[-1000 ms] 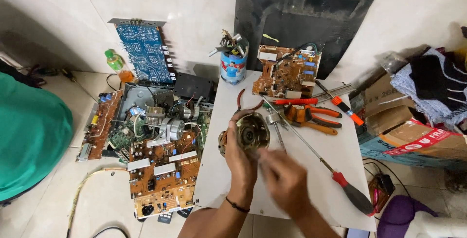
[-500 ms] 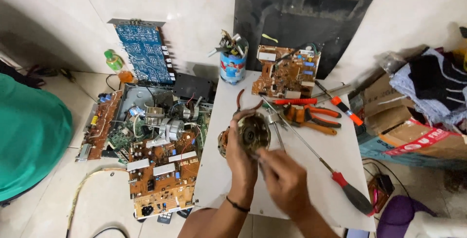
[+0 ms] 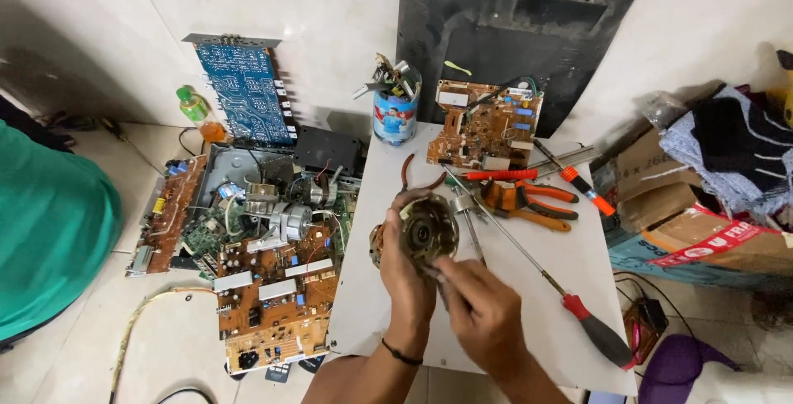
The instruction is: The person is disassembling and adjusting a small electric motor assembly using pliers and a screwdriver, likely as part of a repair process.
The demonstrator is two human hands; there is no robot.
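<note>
Left hand (image 3: 405, 276) grips a round motor part (image 3: 428, 233) from beneath, held above the white worktop (image 3: 363, 305); its lower half is hidden by the fingers. Right hand (image 3: 483, 309) is closed, fingertips at the part's lower edge; whether they pinch anything cannot be made out. A long screwdriver (image 3: 537, 268) lies just right, its handle near the worktop's edge. Orange pliers (image 3: 529, 202) lie beyond. Circuit board (image 3: 487, 127) partly overhangs the far edge.
</note>
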